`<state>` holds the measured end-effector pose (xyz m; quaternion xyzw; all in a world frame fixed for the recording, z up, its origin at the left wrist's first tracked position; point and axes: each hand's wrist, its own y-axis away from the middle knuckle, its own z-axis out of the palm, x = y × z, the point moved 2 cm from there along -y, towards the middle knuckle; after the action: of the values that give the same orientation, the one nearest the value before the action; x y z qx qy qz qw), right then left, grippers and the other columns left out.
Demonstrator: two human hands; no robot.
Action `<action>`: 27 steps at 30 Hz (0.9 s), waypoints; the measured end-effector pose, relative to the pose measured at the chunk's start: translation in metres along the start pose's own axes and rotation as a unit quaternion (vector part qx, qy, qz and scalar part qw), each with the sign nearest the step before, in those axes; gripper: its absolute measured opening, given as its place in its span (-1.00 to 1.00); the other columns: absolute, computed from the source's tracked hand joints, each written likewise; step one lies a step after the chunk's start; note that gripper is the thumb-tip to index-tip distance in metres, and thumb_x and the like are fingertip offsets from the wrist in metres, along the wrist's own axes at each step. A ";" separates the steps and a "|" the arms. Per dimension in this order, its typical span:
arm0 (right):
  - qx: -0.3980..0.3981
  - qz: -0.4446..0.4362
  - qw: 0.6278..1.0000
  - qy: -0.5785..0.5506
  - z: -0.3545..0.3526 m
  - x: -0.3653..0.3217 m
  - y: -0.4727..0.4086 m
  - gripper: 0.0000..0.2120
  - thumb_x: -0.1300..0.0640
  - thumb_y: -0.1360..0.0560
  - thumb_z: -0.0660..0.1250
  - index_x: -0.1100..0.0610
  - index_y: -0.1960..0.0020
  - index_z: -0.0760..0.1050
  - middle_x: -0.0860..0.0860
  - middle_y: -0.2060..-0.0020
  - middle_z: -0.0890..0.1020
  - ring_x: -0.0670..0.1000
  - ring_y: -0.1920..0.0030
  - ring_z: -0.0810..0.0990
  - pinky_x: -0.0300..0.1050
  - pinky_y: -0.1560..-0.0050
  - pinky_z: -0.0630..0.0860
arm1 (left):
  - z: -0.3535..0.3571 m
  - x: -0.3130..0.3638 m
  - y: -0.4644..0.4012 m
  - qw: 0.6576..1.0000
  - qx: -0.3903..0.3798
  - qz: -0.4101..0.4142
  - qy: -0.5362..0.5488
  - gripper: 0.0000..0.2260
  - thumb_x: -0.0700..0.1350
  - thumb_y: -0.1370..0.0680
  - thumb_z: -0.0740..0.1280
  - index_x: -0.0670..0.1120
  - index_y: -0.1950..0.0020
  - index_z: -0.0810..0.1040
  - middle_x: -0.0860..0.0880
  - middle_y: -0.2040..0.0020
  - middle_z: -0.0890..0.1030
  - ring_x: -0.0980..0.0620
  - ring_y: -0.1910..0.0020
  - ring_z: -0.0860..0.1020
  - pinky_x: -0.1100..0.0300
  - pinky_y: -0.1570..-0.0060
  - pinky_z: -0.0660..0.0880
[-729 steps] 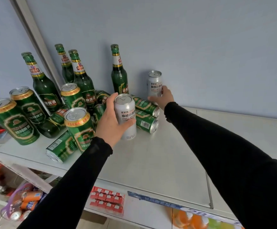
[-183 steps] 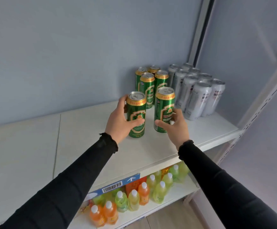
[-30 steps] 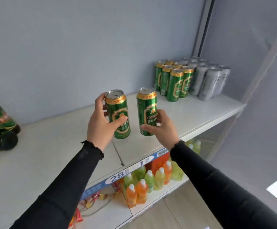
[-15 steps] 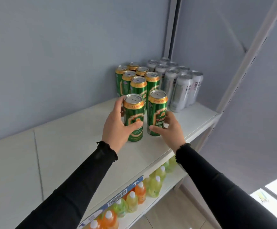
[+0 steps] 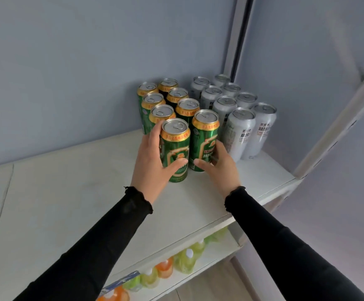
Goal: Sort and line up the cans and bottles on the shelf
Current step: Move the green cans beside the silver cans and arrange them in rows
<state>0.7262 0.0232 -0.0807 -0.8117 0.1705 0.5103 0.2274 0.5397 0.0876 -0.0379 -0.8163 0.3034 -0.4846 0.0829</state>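
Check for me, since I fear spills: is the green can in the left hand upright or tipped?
Upright. The green can stands on the shelf, lid up; the left hand grips its side.

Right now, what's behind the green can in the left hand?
Behind the green can in the left hand stand three more green cans in a row toward the wall. Their lower bodies are hidden.

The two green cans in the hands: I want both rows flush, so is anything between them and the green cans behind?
Nothing visible. The left hand grips the left green can, the right hand the right green can, both directly in front of the green rows. Only the left fingers, reaching behind their can, lie near that gap.
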 end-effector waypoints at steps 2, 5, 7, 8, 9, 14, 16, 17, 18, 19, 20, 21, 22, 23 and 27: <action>-0.028 -0.009 1.000 -0.008 -0.003 0.006 -0.003 -0.30 0.07 -0.41 0.55 0.06 -0.46 0.32 -0.06 -0.24 0.61 -0.07 -0.22 0.59 -0.02 -0.25 0.56 | 0.002 0.003 0.005 1.000 0.012 -0.016 -0.014 -0.08 0.02 -0.40 0.57 0.14 -0.60 0.08 0.07 -0.48 0.34 0.00 -0.39 0.40 -0.10 -0.27 0.52; -0.063 -0.031 0.997 -0.020 -0.008 0.013 -0.005 -0.26 0.10 -0.41 0.54 0.05 -0.49 0.28 -0.05 -0.28 0.59 -0.08 -0.26 0.57 -0.02 -0.27 0.54 | 0.005 0.007 0.011 0.999 0.016 -0.043 -0.025 -0.04 -0.03 -0.39 0.59 0.21 -0.60 0.03 0.12 -0.52 0.31 0.02 -0.43 0.39 -0.12 -0.27 0.53; -0.069 -0.044 0.997 -0.008 -0.009 0.014 -0.007 -0.28 0.16 -0.43 0.52 0.08 -0.49 0.27 -0.02 -0.28 0.58 -0.08 -0.24 0.55 -0.08 -0.25 0.52 | 0.009 0.012 0.014 0.997 0.033 -0.059 -0.035 -0.06 -0.04 -0.39 0.59 0.20 -0.58 0.06 0.12 -0.49 0.36 0.05 -0.40 0.42 -0.09 -0.28 0.52; -0.067 -0.051 0.996 0.001 -0.009 0.013 -0.008 -0.29 0.17 -0.43 0.51 0.09 -0.49 0.27 -0.01 -0.28 0.58 -0.08 -0.23 0.54 -0.11 -0.24 0.50 | 0.010 0.016 0.014 0.996 0.045 -0.064 -0.042 -0.08 -0.05 -0.40 0.59 0.18 -0.58 0.08 0.12 -0.48 0.39 0.07 -0.38 0.44 -0.06 -0.29 0.51; -0.064 -0.056 0.996 0.006 -0.009 0.012 -0.009 -0.30 0.17 -0.44 0.51 0.09 -0.48 0.26 0.00 -0.28 0.57 -0.07 -0.22 0.54 -0.13 -0.22 0.49 | 0.012 0.019 0.015 0.995 0.057 -0.067 -0.047 -0.10 -0.05 -0.40 0.59 0.16 -0.58 0.10 0.12 -0.46 0.40 0.07 -0.36 0.45 -0.03 -0.30 0.50; -0.059 -0.069 0.996 0.015 -0.010 0.011 -0.008 -0.31 0.14 -0.43 0.53 0.09 -0.46 0.27 0.04 -0.28 0.57 0.02 -0.23 0.56 -0.10 -0.19 0.50 | 0.023 0.029 0.017 0.990 0.095 -0.084 -0.061 -0.13 -0.05 -0.40 0.59 0.08 -0.56 0.14 0.09 -0.43 0.43 0.05 -0.32 0.48 -0.03 -0.29 0.50; -0.058 -0.073 0.995 0.019 -0.010 0.010 -0.007 -0.32 0.13 -0.43 0.52 0.11 -0.44 0.27 0.05 -0.28 0.57 0.03 -0.23 0.56 -0.12 -0.17 0.50 | 0.026 0.030 0.019 0.988 0.099 -0.093 -0.068 -0.12 -0.05 -0.41 0.58 0.10 -0.56 0.12 0.08 -0.44 0.42 0.05 -0.32 0.48 -0.03 -0.29 0.51; -0.056 -0.074 0.995 0.022 -0.010 0.010 -0.007 -0.33 0.12 -0.44 0.52 0.11 -0.44 0.27 0.05 -0.28 0.57 0.03 -0.23 0.56 -0.11 -0.17 0.51 | 0.027 0.031 0.019 0.988 0.099 -0.098 -0.071 -0.12 -0.05 -0.41 0.58 0.11 -0.57 0.11 0.08 -0.44 0.42 0.05 -0.32 0.48 -0.03 -0.30 0.51; -0.055 -0.074 0.995 0.025 -0.010 0.009 -0.006 -0.33 0.12 -0.44 0.52 0.11 -0.44 0.27 0.05 -0.28 0.57 0.04 -0.23 0.56 -0.08 -0.17 0.52 | 0.027 0.031 0.020 0.987 0.098 -0.103 -0.072 -0.12 -0.05 -0.42 0.58 0.12 -0.57 0.10 0.08 -0.45 0.42 0.05 -0.33 0.47 -0.03 -0.30 0.51; -0.056 -0.070 0.996 0.027 -0.010 0.010 -0.006 -0.33 0.11 -0.44 0.51 0.11 -0.45 0.27 0.06 -0.28 0.56 0.04 -0.23 0.56 -0.06 -0.18 0.53 | 0.026 0.032 0.020 0.987 0.096 -0.106 -0.072 -0.11 -0.06 -0.42 0.58 0.12 -0.58 0.09 0.08 -0.45 0.42 0.06 -0.34 0.47 -0.03 -0.31 0.51; -0.061 -0.067 0.995 0.028 -0.011 0.009 -0.005 -0.32 0.11 -0.44 0.51 0.11 -0.46 0.26 0.06 -0.29 0.56 0.04 -0.24 0.55 -0.05 -0.19 0.53 | 0.026 0.034 0.020 0.987 0.093 -0.108 -0.072 -0.11 -0.08 -0.43 0.57 0.11 -0.58 0.08 0.08 -0.44 0.42 0.07 -0.34 0.47 -0.03 -0.31 0.51; -0.068 -0.064 0.995 0.030 -0.011 0.009 -0.005 -0.30 0.11 -0.44 0.51 0.11 -0.48 0.24 0.06 -0.31 0.55 0.04 -0.25 0.54 -0.03 -0.21 0.52 | 0.025 0.035 0.020 0.988 0.088 -0.108 -0.070 -0.10 -0.10 -0.43 0.57 0.12 -0.59 0.07 0.08 -0.44 0.42 0.08 -0.34 0.47 -0.02 -0.30 0.51; -0.079 -0.063 0.994 0.032 -0.012 0.008 -0.004 -0.26 0.11 -0.44 0.50 0.11 -0.51 0.21 0.06 -0.33 0.53 0.04 -0.28 0.53 -0.02 -0.24 0.51 | 0.024 0.037 0.021 0.988 0.082 -0.109 -0.067 -0.09 -0.12 -0.43 0.56 0.12 -0.60 0.06 0.08 -0.44 0.42 0.11 -0.33 0.47 0.01 -0.29 0.52; -0.090 -0.064 0.993 0.035 -0.014 0.007 -0.004 -0.21 0.11 -0.44 0.50 0.12 -0.54 0.17 0.06 -0.37 0.50 0.05 -0.32 0.50 -0.01 -0.28 0.49 | 0.023 0.039 0.022 0.989 0.073 -0.111 -0.064 -0.07 -0.14 -0.44 0.56 0.14 -0.61 0.03 0.08 -0.43 0.43 0.13 -0.31 0.47 0.05 -0.28 0.52; -0.130 -0.077 0.984 0.092 -0.033 0.009 0.014 -0.12 0.05 -0.50 0.46 0.16 -0.62 0.00 0.07 -0.55 0.28 0.05 -0.50 0.32 -0.11 -0.42 0.28 | 0.011 0.036 0.042 0.984 0.022 -0.136 -0.112 -0.05 -0.06 -0.48 0.52 0.14 -0.64 -0.08 -0.03 -0.41 0.47 0.08 -0.36 0.45 0.08 -0.36 0.42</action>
<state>0.7477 -0.0073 -0.0791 -0.8884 0.0596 0.4326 0.1416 0.5435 0.0312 -0.0351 -0.8968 0.1678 -0.4037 0.0677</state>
